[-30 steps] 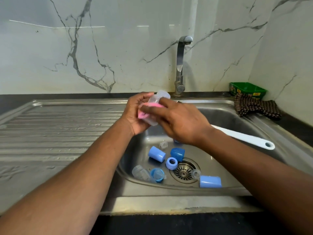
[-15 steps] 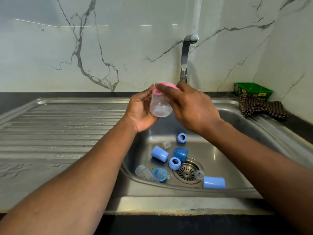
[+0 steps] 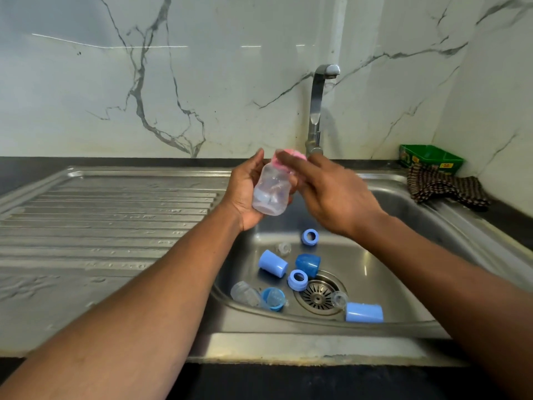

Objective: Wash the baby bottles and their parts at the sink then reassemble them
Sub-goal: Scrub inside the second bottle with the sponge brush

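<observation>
The left hand [image 3: 245,192] gripped the clear bottle [image 3: 271,193] nearly upright, pink-ringed neck up, above the sink [image 3: 403,287]; the blurred right hand [image 3: 331,194] touched its pink ring [image 3: 290,157], grip unclear.

This was a home kitchen: a stainless steel sink [image 3: 409,215] with a ribbed draining board [image 3: 109,220] sat in a dark countertop [image 3: 507,223], backed by white veined marble wall [image 3: 202,82], with a tap [image 3: 317,108] and a checked dishcloth [image 3: 444,187].

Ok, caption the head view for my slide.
Left hand holds a clear bottle over the sink; right hand at its pink collar.
</observation>
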`<state>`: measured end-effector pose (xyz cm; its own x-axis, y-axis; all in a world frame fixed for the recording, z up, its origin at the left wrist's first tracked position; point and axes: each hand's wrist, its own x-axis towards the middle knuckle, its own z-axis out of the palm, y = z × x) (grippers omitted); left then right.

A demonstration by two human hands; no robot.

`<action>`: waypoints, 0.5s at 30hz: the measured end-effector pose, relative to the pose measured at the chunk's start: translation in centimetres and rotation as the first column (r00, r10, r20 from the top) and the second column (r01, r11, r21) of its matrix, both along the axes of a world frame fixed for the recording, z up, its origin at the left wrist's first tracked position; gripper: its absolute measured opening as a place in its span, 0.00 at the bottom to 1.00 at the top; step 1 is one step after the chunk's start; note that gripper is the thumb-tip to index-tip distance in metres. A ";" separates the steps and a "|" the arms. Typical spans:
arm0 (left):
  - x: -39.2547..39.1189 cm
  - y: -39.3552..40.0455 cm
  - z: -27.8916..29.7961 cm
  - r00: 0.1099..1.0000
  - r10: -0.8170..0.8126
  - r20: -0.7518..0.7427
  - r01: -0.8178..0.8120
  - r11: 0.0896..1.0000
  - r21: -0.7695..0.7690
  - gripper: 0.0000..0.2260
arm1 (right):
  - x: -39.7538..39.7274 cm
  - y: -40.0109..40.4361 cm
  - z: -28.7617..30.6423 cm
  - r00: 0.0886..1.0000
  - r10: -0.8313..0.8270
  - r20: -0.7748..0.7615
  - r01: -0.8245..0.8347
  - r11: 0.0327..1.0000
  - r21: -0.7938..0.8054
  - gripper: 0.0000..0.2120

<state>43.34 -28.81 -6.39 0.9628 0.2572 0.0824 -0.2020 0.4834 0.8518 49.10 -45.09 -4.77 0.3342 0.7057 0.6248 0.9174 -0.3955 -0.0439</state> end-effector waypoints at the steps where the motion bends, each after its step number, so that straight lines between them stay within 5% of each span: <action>1: 0.1 0.1 0.0 1.000 0.012 -0.029 -0.012 1.000 -0.007 0.18 | -0.5 -0.1 -0.3 0.996 0.085 -0.011 -0.086 0.995 -0.054 0.23; 5: -0.2 1.3 -0.3 0.994 0.056 -0.093 -0.059 0.997 -0.039 0.17 | -2.7 1.0 -1.1 0.956 0.291 0.037 -0.273 0.931 -0.242 0.24; 10: 0.2 0.7 -0.4 0.994 0.102 -0.029 -0.102 0.995 -0.004 0.16 | 0.9 1.0 0.4 0.995 -0.020 -0.093 0.025 0.999 0.049 0.21; 15: 0.5 0.9 -0.6 0.990 0.101 -0.096 -0.102 0.995 -0.006 0.30 | -2.5 0.3 -1.1 0.952 0.298 -0.070 -0.306 0.931 -0.199 0.21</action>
